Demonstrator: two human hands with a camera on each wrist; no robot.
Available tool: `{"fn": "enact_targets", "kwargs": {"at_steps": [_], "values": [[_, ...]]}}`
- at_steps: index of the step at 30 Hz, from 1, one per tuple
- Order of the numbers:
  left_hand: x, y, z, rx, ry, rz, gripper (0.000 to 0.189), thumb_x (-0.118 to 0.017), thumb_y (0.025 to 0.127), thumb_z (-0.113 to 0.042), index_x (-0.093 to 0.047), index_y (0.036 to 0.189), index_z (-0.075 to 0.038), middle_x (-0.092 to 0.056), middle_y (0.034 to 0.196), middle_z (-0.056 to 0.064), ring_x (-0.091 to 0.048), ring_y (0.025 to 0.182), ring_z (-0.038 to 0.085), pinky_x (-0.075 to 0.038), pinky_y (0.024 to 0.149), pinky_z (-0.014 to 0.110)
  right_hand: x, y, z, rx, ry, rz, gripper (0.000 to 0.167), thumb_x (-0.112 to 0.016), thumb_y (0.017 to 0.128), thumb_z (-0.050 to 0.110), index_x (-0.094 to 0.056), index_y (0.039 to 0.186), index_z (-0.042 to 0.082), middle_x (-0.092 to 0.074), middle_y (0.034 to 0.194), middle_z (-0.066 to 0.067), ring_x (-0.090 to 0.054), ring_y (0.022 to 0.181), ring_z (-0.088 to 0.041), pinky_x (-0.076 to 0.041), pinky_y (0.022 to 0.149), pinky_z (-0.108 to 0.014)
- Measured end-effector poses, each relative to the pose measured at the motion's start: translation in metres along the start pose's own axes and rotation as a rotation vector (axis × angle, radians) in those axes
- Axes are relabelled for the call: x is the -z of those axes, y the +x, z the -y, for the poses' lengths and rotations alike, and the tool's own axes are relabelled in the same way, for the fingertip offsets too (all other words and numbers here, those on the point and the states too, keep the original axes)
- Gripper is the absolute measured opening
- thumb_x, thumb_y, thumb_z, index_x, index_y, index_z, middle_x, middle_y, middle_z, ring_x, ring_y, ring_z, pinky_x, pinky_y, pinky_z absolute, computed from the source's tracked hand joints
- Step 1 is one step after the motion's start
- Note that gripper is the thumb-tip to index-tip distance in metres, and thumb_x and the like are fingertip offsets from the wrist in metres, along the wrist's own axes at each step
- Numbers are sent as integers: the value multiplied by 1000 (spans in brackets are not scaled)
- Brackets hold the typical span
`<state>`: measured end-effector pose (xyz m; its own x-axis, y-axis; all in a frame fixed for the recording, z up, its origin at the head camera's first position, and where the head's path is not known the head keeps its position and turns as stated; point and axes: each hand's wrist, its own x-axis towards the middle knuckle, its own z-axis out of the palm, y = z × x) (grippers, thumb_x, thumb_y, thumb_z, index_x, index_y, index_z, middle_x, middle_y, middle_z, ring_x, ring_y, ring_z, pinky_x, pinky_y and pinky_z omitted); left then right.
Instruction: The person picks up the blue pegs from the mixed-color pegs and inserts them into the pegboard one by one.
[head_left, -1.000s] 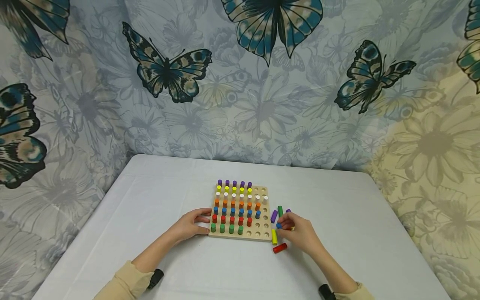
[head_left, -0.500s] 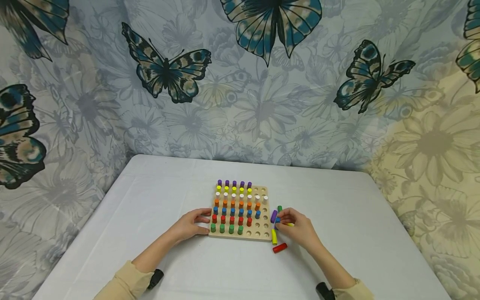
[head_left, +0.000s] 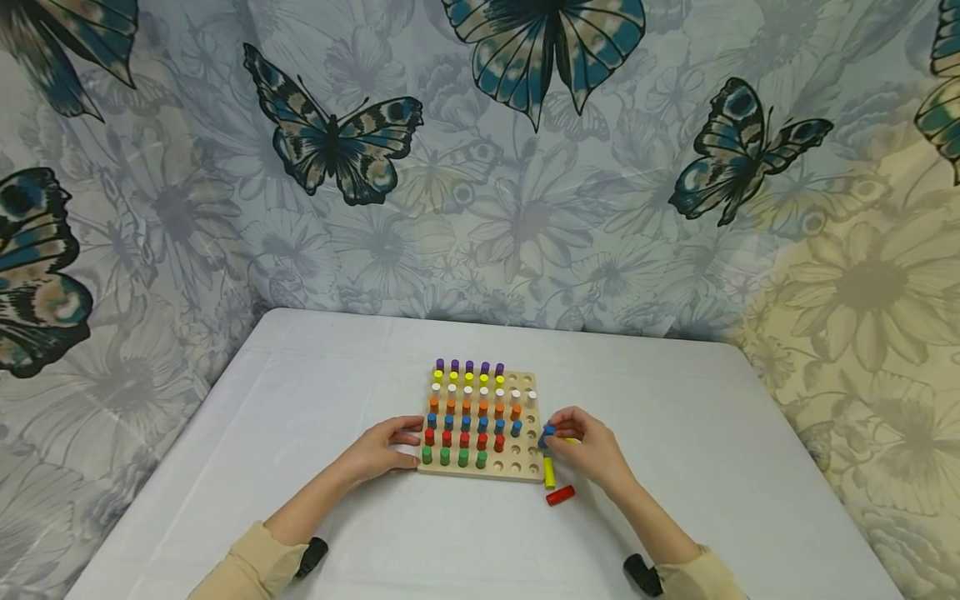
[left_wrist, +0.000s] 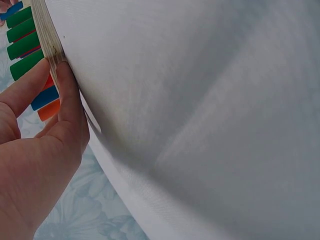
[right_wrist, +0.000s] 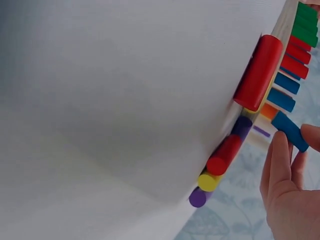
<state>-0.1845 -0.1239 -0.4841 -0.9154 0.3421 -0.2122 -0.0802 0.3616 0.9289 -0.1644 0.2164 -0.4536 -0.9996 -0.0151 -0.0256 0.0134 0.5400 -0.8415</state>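
A wooden pegboard (head_left: pixel 480 476) lies on the table, with upright pegs in rows of purple, yellow, white, orange, blue, red and green. My left hand (head_left: pixel 382 450) holds its left edge; in the left wrist view, thumb and fingers meet the wooden edge (left_wrist: pixel 47 37) near the green pegs. Just off the right edge, my right hand (head_left: pixel 592 450) pinches a blue peg (right_wrist: pixel 290 131) between thumb and fingers, tilted. Bare holes show along the board's right side.
Loose pegs lie right of the board: a yellow peg (head_left: pixel 549 473) and a red peg (head_left: pixel 560 496) in front of my right hand. The right wrist view also shows a purple peg (right_wrist: pixel 198 198) and others. A butterfly-patterned backdrop (head_left: pixel 525 208) stands behind the table.
My right hand has brought the blue peg left and a little away from me, towards the board's right edge. It now covers the loose purple and green pegs. My left hand stays put.
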Motion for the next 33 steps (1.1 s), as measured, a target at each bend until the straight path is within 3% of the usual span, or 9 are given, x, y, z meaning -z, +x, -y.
{"fn": "enact_targets", "kwargs": {"at_steps": [11, 23, 33], "values": [[-1, 2, 2, 3, -1, -4, 67, -76, 79, 2, -49, 140, 1, -54, 136, 16, -57, 115, 27, -53, 85, 32, -6, 11, 0, -18, -14, -6, 20, -74, 85, 9, -64, 102, 7, -68, 96, -2, -63, 89, -16, -52, 80, -29], [0, 0, 1, -6, -4, 7, 68, -76, 79, 3, -47, 141, 4, -53, 136, 18, -56, 116, 30, -53, 85, 34, -13, 21, -4, 3, -54, 2, 19, -73, 85, 5, -63, 101, 8, -68, 95, -1, -64, 87, -16, -51, 85, -38], [0, -1, 0, -8, 2, 2, 68, -76, 79, 3, -47, 141, 3, -53, 138, 18, -57, 115, 29, -52, 86, 34, -15, 22, -3, 32, -59, 19, 18, -72, 86, 3, -63, 100, 7, -68, 96, -2, -65, 89, -18, -53, 85, -38]]}}
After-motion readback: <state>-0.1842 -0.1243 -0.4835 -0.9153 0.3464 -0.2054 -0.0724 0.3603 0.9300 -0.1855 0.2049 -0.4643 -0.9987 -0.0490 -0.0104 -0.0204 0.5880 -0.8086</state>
